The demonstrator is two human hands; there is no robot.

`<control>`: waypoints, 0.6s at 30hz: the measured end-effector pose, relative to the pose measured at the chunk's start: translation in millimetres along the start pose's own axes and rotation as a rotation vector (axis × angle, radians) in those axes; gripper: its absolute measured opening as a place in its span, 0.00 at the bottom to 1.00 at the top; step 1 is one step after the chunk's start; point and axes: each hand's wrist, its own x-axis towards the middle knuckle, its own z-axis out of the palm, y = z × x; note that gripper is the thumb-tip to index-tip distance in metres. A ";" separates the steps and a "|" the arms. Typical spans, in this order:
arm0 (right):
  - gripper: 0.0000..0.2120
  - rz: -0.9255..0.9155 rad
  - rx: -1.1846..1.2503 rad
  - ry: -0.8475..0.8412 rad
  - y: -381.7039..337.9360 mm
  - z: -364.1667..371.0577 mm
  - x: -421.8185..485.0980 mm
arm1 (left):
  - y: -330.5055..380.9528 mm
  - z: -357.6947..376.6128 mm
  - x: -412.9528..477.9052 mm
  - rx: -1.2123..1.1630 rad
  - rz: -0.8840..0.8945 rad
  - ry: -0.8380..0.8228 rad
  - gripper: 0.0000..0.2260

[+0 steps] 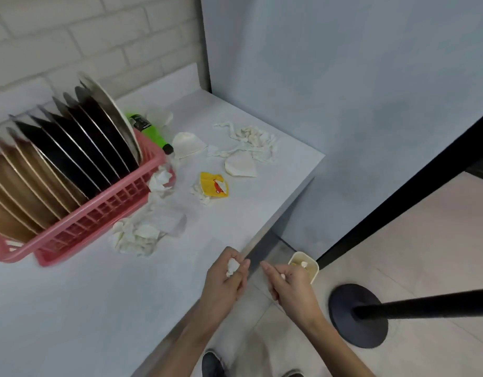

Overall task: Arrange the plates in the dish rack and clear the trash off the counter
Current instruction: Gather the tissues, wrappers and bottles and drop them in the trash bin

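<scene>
At the bench edge, the left hand grips a crumpled tissue, and the right hand pinches a small white scrap just in front of the cream bin on the floor. Further back, a yellow wrapper and shredded paper litter the bench beside the pink dish rack, where the plates stand on edge.

A pink plastic dish rack stands at the left edge of the white counter, filled with upright, tilted brown and black round plates. A green plastic bottle lies behind it. A yellow printed wrapper and crumpled white paper scraps lie scattered toward the right edge. At that edge the left hand grips a crumpled white tissue. Past the edge, the right hand pinches a small white scrap above a cream square bin on the floor.
</scene>
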 end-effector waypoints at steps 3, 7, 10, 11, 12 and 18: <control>0.28 0.052 0.023 -0.019 22.8 -38.8 -13.2 | -5.8 45.6 2.2 0.017 0.009 -0.045 0.01; 0.28 0.163 0.077 0.060 55.1 -79.7 -24.0 | -15.3 98.2 5.8 0.127 0.019 -0.099 0.07; 0.25 0.270 0.205 0.072 73.2 -100.2 -23.9 | -17.5 128.5 9.5 0.135 -0.076 -0.080 0.25; 0.25 0.278 0.203 0.058 77.8 -104.4 -23.0 | -17.1 136.6 10.5 0.113 -0.114 -0.060 0.27; 0.25 0.277 0.178 0.041 81.7 -107.6 -21.9 | -15.8 143.3 11.3 0.087 -0.161 -0.048 0.27; 0.25 0.333 0.041 0.016 100.8 -112.8 1.7 | -19.7 156.6 39.9 0.031 -0.254 -0.036 0.24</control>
